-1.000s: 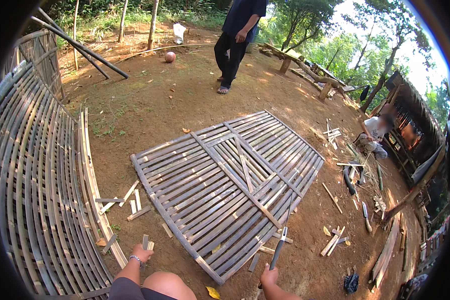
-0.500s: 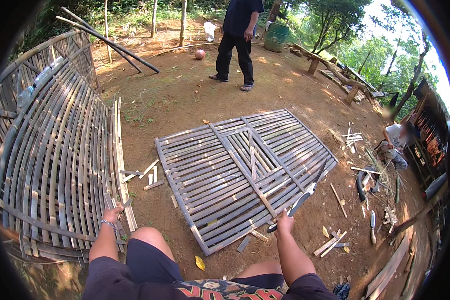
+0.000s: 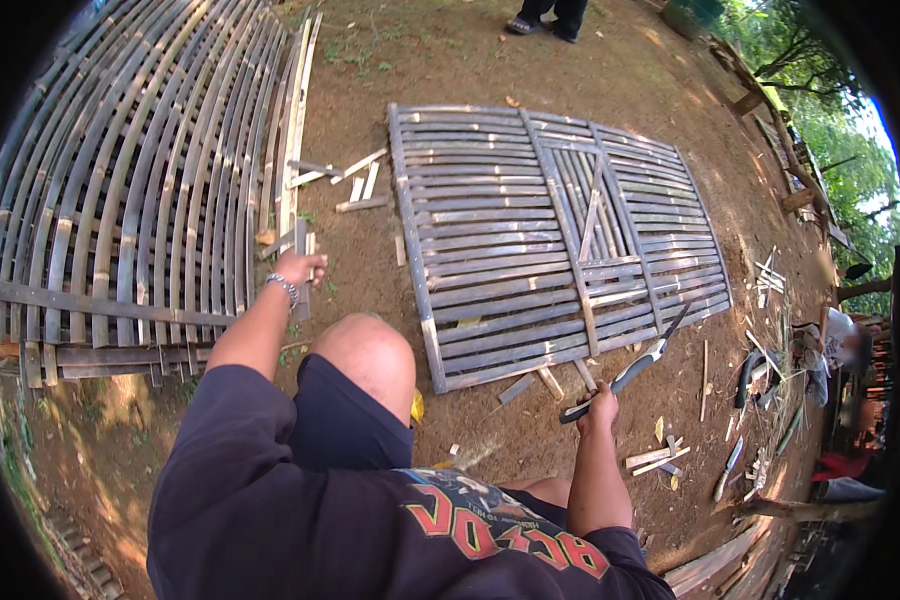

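My left hand (image 3: 300, 268), with a chain bracelet at the wrist, is closed round short flat bamboo strips (image 3: 301, 236) beside the leaning slatted panel. My right hand (image 3: 600, 408) grips a long, narrow-bladed tool (image 3: 638, 366) with a dark handle end, a grey middle and a dark far end. Its exact kind is unclear. A short pale strip (image 3: 585, 376) shows just past my right fingers; whether I hold it too, I cannot tell. Flat on the ground ahead lies a slatted bamboo panel (image 3: 500, 235) with a framed, diagonally braced section. The tool's far end overlaps the panel's near right part in view.
A curved bamboo slat panel (image 3: 160, 180) stands at the left, with long strips (image 3: 297, 120) along its edge. Offcuts (image 3: 658, 456) and a knife (image 3: 730, 468) lie at the right. One person (image 3: 838, 345) crouches there; another person's legs (image 3: 550, 16) show at the top.
The view has tilted downward and turned, so the panels appear higher. My left hand appears farther from the leaning panel, still holding strips; my right still grips the long tool.
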`<state>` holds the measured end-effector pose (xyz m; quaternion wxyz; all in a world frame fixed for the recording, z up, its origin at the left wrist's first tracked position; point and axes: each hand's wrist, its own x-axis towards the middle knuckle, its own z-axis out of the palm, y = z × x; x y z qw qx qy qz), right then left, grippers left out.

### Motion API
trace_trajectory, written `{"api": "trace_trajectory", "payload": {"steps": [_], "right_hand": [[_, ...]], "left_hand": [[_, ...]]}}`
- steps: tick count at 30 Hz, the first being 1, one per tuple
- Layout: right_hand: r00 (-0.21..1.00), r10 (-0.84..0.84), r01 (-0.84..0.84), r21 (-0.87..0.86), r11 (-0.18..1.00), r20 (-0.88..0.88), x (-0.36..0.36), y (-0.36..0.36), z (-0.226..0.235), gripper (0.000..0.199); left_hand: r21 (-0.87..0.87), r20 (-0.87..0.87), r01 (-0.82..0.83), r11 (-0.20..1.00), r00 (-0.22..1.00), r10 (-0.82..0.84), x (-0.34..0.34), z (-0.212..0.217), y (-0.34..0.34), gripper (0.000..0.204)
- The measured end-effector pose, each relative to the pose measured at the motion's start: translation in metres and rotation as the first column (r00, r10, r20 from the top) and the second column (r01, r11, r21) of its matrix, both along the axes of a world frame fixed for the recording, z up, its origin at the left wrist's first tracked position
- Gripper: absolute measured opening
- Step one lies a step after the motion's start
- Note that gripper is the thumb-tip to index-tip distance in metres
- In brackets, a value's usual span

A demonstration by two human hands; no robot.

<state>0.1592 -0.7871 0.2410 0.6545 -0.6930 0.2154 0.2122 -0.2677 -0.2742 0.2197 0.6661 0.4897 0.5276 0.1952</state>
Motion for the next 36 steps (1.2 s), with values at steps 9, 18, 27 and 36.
{"api": "trace_trajectory", "payload": {"steps": [9, 18, 27, 36], "right_hand": [[0.984, 0.152, -0.177, -0.373, 0.911, -0.095, -0.109, -0.018, -0.063, 0.013], [0.989, 0.12, -0.146, -0.489, 0.86, -0.084, -0.124, 0.022, -0.067, 0.014], [0.994, 0.109, -0.094, -0.475, 0.875, 0.003, -0.123, 0.08, -0.104, 0.013], [0.985, 0.095, -0.043, -0.324, 0.945, 0.146, -0.109, 0.108, -0.164, 0.02]], "left_hand": [[0.118, -0.529, 0.064, 0.991, 0.849, 0.008, 0.106, -0.172, 0.009, 0.056], [0.226, -0.682, 0.226, 0.948, 0.731, -0.012, 0.201, -0.169, -0.003, 0.03], [0.131, -0.666, 0.241, 0.962, 0.74, -0.095, 0.201, -0.156, 0.009, 0.04], [0.24, -0.546, 0.282, 0.929, 0.831, -0.111, 0.159, -0.143, 0.129, 0.062]]}}
